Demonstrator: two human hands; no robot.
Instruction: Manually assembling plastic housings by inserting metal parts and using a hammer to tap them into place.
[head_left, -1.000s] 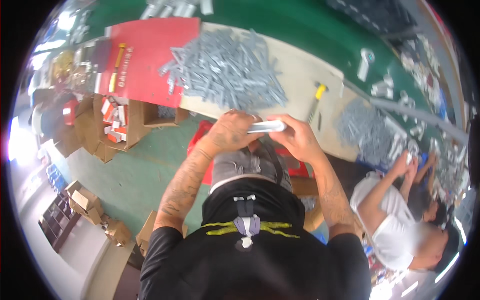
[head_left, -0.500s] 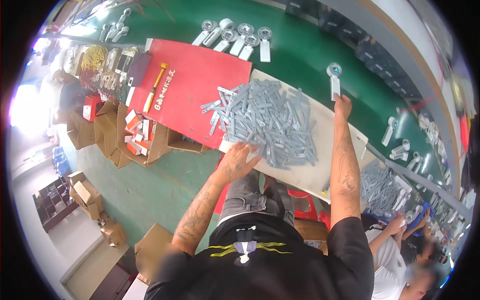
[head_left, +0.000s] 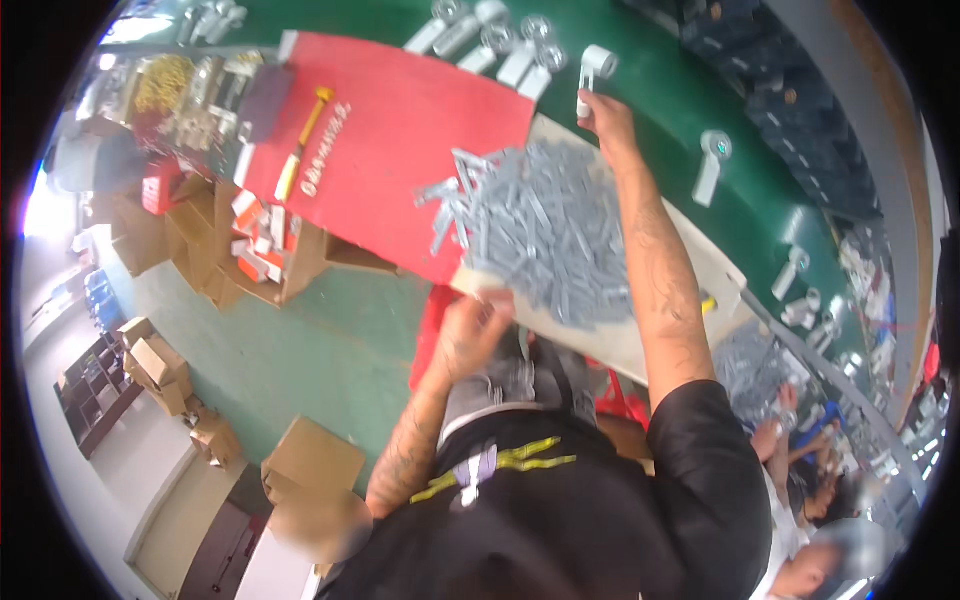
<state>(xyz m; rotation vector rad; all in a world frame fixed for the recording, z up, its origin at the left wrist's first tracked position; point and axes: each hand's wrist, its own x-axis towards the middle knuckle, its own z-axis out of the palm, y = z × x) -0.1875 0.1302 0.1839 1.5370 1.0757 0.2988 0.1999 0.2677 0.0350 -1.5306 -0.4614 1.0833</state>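
My right hand [head_left: 606, 115] reaches out over the green surface [head_left: 665, 120], closed on the handle of a white handheld fan [head_left: 597, 64]. Further right, another white handheld fan [head_left: 712, 165] lies by itself on the green. Several more white fans [head_left: 517, 62] lie together to the left of the held one. My left hand [head_left: 474, 335] hovers at the near edge of the pale board, close to a heap of grey flat strips [head_left: 550, 225]. Its fingers are smeared by motion, so their grip cannot be made out.
A red sheet [head_left: 385, 130] carries a yellow mallet-like tool [head_left: 306, 140]. Cardboard boxes [head_left: 265, 280] with orange-and-white packs stand at left. Dark crates [head_left: 790, 130] line the far side. Co-workers [head_left: 800, 500] sit at lower right by another grey strip heap [head_left: 745, 365].
My right hand has left the fan with the teal centre on the green and moved left, where it now grips another fan. My left hand has drawn back slightly. The view has shifted.
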